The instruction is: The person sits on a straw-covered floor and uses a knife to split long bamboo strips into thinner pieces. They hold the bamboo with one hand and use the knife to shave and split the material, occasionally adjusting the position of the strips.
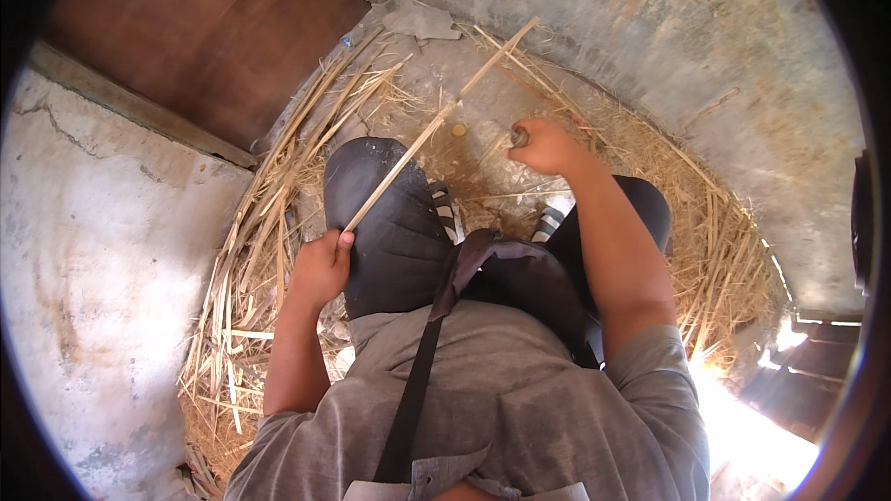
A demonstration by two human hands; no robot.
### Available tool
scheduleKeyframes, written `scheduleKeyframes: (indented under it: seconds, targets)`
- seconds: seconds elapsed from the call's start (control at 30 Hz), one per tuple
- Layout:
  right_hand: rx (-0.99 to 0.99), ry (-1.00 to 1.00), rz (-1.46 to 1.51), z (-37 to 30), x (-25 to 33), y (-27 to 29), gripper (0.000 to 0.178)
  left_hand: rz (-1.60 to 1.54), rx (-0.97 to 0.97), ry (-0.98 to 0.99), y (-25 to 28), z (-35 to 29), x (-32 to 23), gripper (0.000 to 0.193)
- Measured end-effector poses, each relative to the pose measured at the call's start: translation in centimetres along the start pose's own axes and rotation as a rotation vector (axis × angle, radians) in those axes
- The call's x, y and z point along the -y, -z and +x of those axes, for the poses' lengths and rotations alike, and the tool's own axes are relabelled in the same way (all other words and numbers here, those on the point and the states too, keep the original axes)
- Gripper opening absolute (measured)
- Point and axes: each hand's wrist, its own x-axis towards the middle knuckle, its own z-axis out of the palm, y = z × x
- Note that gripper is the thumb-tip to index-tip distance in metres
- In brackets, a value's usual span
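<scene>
My left hand [322,266] is closed round the lower end of a long, pale bamboo strip [408,156]. The strip slants up and away to the right, passing over my left knee, with a joint partway along it. Ahead of my right knee, my right hand [548,147] is closed on a small object with a dark grey end [519,136]; its kind is hard to make out, as the fingers cover most of it. A gap separates this hand from the strip.
Split strips lie heaped along the left [278,195], and shavings with more strips cover the right side [715,260]. Concrete walls [631,19] curve round, with a brown wooden panel [213,28] at far left. A small round yellowish thing [458,130] lies on the floor.
</scene>
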Motion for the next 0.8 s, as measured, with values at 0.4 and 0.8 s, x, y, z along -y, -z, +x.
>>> scheduleKeyframes:
  seconds: [0.4, 0.8]
  targets:
    - [0.011, -0.124, 0.076, 0.9, -1.5, 0.7, 0.061, 0.041, 0.0, -0.002, 0.3, 0.1, -0.4, 0.04]
    - [0.13, 0.114, -0.086, 0.0, 3.4, 0.0, 0.055, 0.042, -0.015, -0.025, 0.6, 0.0, -0.4, 0.042]
